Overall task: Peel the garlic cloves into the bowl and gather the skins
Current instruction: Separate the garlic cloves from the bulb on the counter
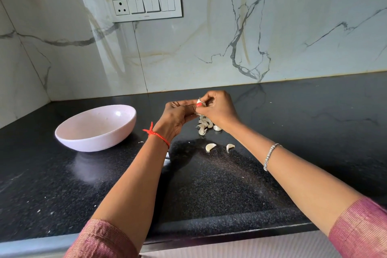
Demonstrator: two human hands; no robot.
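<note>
Holding 1 held clove between them, both hands meet above the black countertop, raised clear of its surface.

Grip: the left hand has its fingers curled in and pinches the clove from the left. The right hand is curled likewise and pinches it from the right, with a wisp of pale skin showing at the top of the pinch. Neither hand holds anything else that can be seen. The clove is mostly covered by fingertips, so its long axis cannot be told.

Stock: a pile of cloves and skins lies on the countertop directly under the hands, partly hidden by the right wrist. Nearer the person, 2 loose cloves lie side by side, apart from the pile and still unpeeled by the look of them.

Governing relation: the bowl stands well to the left of the pinch, on the left hand's side, with the left forearm between it and the pile. The left hand is therefore the nearer for the drop (the right would have to cross over). No peeled clove shows in the visible part of the bowl's interior.

Assessment: peeling appears at an early stage. Skins falling here should land on or near the pile, which eases gathering.
</note>
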